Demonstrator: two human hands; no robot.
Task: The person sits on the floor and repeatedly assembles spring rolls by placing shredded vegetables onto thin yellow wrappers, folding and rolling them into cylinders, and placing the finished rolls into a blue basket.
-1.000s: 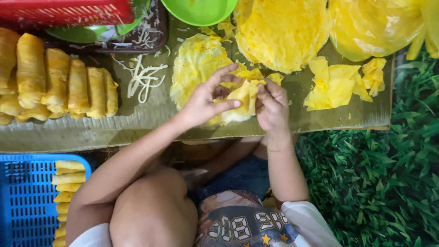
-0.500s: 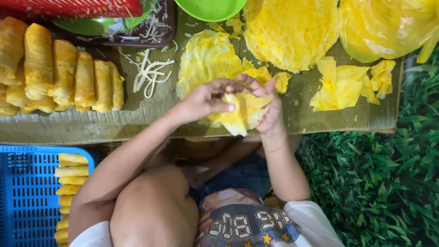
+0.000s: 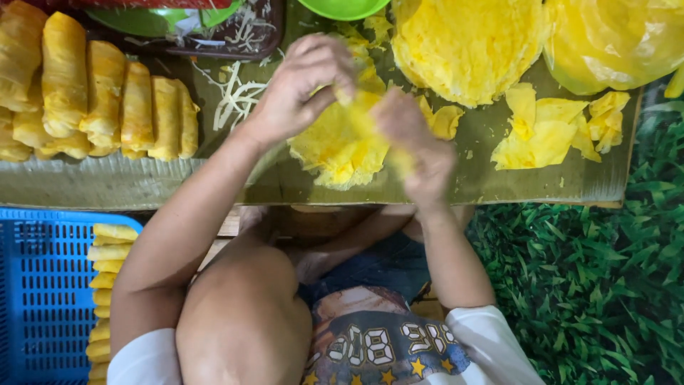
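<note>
Yellow wrapper (image 3: 342, 142) held by two hands: left hand (image 3: 303, 85), right hand (image 3: 413, 146).

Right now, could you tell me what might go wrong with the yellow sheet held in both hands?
1. The thin yellow sheet is pinched between the left hand and right hand; it looks fragile and could tear, as the torn scraps nearby suggest.
2. It hangs close to the board's near edge, so a dropped piece might fall off onto the lap or grass.
</note>
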